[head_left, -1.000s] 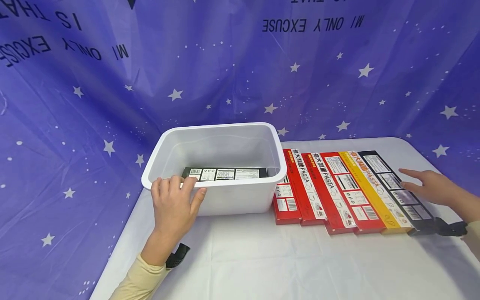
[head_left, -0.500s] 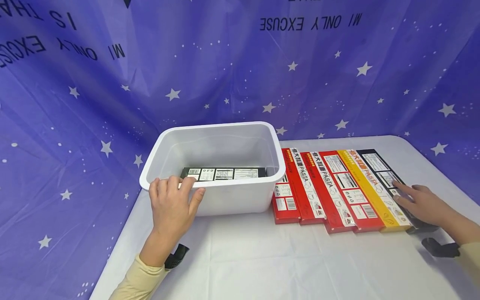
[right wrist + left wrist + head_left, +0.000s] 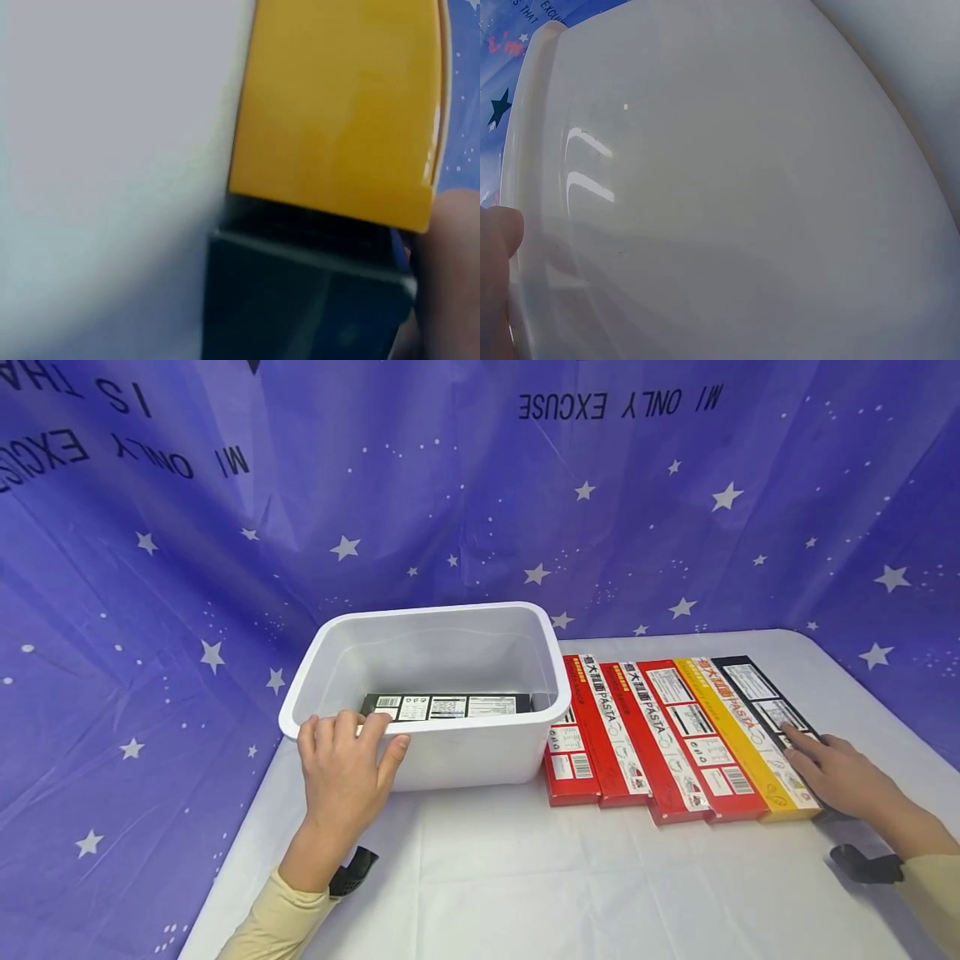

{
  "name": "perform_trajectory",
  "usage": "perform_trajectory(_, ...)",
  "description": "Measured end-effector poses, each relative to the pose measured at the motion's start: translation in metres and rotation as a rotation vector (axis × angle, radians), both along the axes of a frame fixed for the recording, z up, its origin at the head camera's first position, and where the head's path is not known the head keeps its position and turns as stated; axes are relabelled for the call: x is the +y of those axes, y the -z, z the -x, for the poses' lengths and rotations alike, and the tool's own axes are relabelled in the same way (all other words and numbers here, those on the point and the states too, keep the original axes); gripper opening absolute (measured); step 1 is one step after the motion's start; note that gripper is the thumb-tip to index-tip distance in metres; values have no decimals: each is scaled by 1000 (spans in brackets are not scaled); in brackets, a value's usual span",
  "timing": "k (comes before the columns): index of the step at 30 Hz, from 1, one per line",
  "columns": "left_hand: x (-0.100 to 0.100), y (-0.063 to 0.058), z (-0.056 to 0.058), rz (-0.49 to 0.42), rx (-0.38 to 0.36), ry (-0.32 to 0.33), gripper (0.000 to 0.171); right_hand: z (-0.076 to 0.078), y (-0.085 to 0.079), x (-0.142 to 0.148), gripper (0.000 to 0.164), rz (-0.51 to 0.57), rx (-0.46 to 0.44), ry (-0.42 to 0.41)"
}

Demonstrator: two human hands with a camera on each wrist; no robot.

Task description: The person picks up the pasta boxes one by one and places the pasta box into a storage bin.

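My left hand (image 3: 347, 768) grips the near rim of a white plastic bin (image 3: 465, 756), with its fingers hooked over the edge and the thumb outside. In the left wrist view a fingertip (image 3: 510, 229) shows beside the rim. A black pasta box (image 3: 450, 707) lies inside the bin. On the right, my right hand (image 3: 847, 777) holds another black pasta box (image 3: 746, 681), thumb toward its left edge; some fingers are hidden. The right wrist view shows this black box's end (image 3: 300, 292) next to the yellow pasta box (image 3: 337, 105), with a narrow gap between.
Several red pasta boxes (image 3: 675, 743) lie side by side, overlapping slightly, between the bin and the yellow box. White cloth (image 3: 540, 877) covers the table. A purple curtain with stars (image 3: 450, 485) hangs close behind the bin.
My right hand has moved left and down from beside the black box onto it. The left hand has stayed on the bin rim.
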State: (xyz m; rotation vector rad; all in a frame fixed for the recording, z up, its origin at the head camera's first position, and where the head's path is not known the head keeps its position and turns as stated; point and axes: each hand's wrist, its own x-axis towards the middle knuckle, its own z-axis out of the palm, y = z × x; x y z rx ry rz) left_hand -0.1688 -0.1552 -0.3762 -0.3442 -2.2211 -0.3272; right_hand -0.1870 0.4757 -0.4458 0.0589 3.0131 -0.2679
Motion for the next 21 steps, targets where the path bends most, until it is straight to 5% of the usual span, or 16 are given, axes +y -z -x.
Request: perform_trajectory(21, -1, 0, 0, 8, -3, -5, 66, 13, -6, 4, 72, -88, -71, 44)
